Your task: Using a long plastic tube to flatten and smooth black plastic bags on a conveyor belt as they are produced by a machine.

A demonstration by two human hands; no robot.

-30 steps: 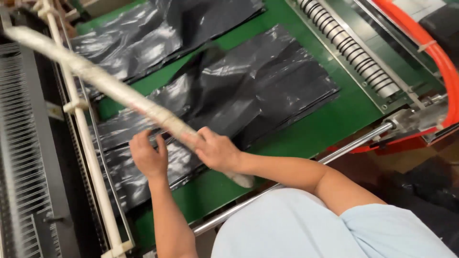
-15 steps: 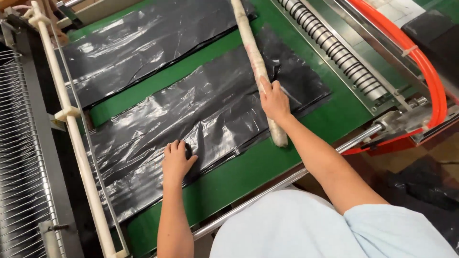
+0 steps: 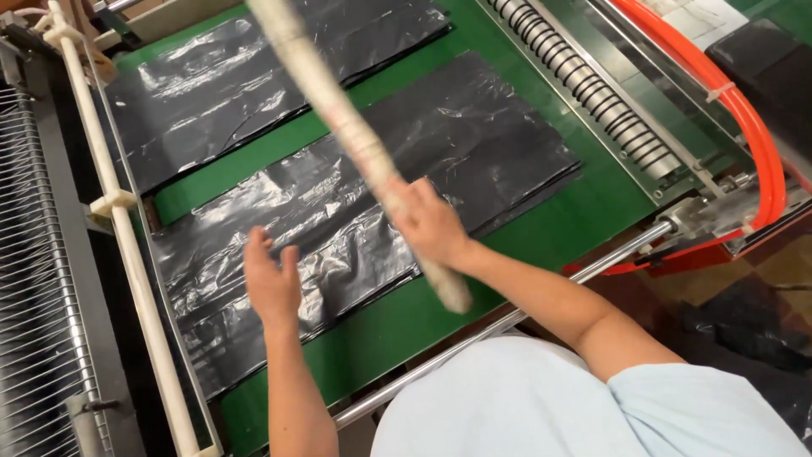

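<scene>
Right hand point(image 3: 430, 222): fingers closed around a long pale cream stick wrapped in tape-like bands point(image 3: 355, 140). Grip sits near the stick's lower end; a short stub pokes out below the fist, over the near edge of the green tabletop point(image 3: 584, 216). The stick slants up and to the left, above the plastic, its upper end running out of view at the top; it is blurred.

Left hand point(image 3: 272, 283): fingers spread and slightly curled, holding nothing, over the near stack of glossy black plastic bags point(image 3: 355, 228). Contact with the plastic cannot be told.

Near stack lies flat, wrinkled, along the tabletop's middle. A second sheet stack of the same black plastic point(image 3: 254, 93) lies beyond it, parallel, with a green strip bare between the two.

Surroundings: white rail with a clip point(image 3: 110, 203) along the left edge of the tabletop; wire grille point(image 3: 34, 279) further left. To the right, a row of grey ribbed rollers point(image 3: 592, 101), a curved orange hose point(image 3: 727, 110), and a steel rod point(image 3: 524, 313) along the near edge.

No labels or signs legible.
</scene>
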